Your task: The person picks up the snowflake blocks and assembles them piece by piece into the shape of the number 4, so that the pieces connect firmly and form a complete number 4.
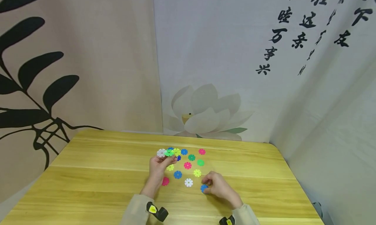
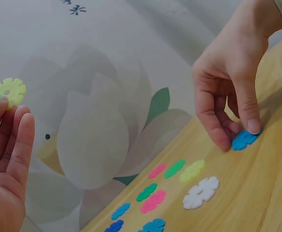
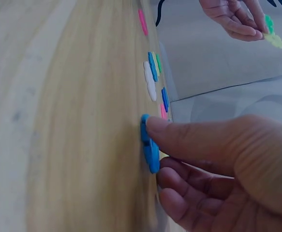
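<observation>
My left hand [image 1: 158,169] is raised over the table and pinches a short joined row of notched plastic discs: a white disc [image 1: 161,153], a green disc [image 1: 168,153] and a yellow disc [image 1: 177,152]. In the left wrist view, its thumb lies by the yellow disc [image 2: 11,91] while the other fingers stay fairly straight. Low at the table, my right hand [image 1: 219,186] holds a blue disc [image 1: 203,188] between thumb and fingers. The right wrist view shows that blue disc [image 3: 149,145] tilted up on edge, with the thumb at its upper end.
Several loose discs lie flat between the hands and beyond, among them a white disc [image 1: 188,182], a blue disc [image 1: 177,174] and a pink disc [image 1: 165,181]. They rest on a wooden table [image 1: 88,186]. Printed curtains [image 1: 211,55] hang behind its far edge.
</observation>
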Motion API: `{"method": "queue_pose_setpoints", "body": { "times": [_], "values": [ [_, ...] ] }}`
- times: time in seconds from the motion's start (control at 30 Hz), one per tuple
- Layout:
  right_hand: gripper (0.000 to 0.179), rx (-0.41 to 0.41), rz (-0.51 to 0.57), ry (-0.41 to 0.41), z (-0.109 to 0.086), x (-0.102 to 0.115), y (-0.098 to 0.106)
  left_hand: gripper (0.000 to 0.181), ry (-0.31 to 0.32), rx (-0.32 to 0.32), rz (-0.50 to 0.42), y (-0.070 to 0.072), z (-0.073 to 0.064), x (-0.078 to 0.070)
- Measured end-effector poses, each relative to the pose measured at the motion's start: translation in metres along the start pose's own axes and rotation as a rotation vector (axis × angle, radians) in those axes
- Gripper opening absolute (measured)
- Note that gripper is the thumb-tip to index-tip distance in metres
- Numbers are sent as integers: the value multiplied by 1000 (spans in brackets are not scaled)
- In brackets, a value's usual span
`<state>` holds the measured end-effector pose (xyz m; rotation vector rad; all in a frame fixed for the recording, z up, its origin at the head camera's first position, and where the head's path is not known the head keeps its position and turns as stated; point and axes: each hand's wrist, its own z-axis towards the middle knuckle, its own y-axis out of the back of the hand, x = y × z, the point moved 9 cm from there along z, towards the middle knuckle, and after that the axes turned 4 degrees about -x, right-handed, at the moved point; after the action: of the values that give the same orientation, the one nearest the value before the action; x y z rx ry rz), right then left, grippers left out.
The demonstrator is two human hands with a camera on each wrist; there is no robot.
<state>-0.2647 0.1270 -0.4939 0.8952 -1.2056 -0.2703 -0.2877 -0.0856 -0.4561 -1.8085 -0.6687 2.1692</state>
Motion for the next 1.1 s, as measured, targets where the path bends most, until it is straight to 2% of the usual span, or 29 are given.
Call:
{"method": "queue_pose_setpoints", "body": {
  "times": [0.17, 0.37, 0.73, 0.93, 1.1],
  "values": [
    [19, 9, -10, 11, -1, 4, 0, 17, -2, 1, 9, -2, 0, -2],
    [27, 47, -52, 40, -2, 8, 0, 23, -20, 3, -24, -1, 0, -6],
    [28, 53, -50, -7, 0, 2, -1, 20, -21, -4, -21, -1, 0, -5],
    [24, 43, 59, -41, -1, -1, 0, 22, -27, 5, -22, -1, 0, -6],
    [14, -46, 225, -107, 1, -7, 5, 24, -43, 20, -29, -2, 0, -8]
  ]
}}
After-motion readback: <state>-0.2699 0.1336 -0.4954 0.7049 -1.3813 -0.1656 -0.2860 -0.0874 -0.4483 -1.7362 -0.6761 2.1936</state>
